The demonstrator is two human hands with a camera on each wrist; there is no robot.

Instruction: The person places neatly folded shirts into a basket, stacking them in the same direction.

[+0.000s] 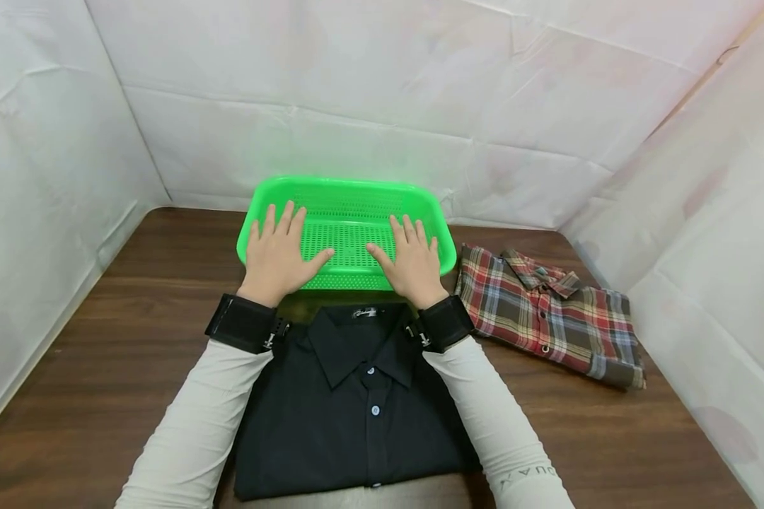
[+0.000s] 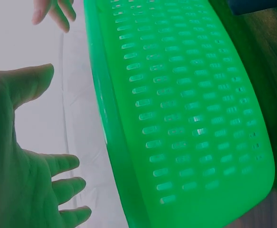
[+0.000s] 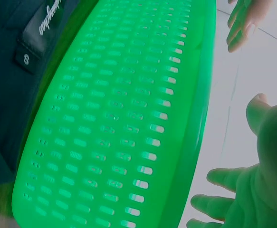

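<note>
A bright green perforated plastic basket (image 1: 350, 184) stands on the wooden table, beyond a folded black button-up shirt (image 1: 356, 417). Both hands are stretched forward over the basket's near half, palms down and fingers straight and spread. My left hand (image 1: 279, 253) is over its left side, my right hand (image 1: 412, 260) over its right side. In the left wrist view my left hand (image 2: 14, 166) is open beside the basket (image 2: 186, 118), with a gap between them. In the right wrist view my right hand (image 3: 254, 185) is likewise open beside the basket (image 3: 124, 118). Neither hand holds anything.
A folded red, brown and white plaid shirt (image 1: 547, 314) lies on the table (image 1: 102, 367) to the right of the basket. White sheeting walls close in the table at the back and on both sides. The black shirt's collar label (image 3: 43, 23) lies near the basket's near edge.
</note>
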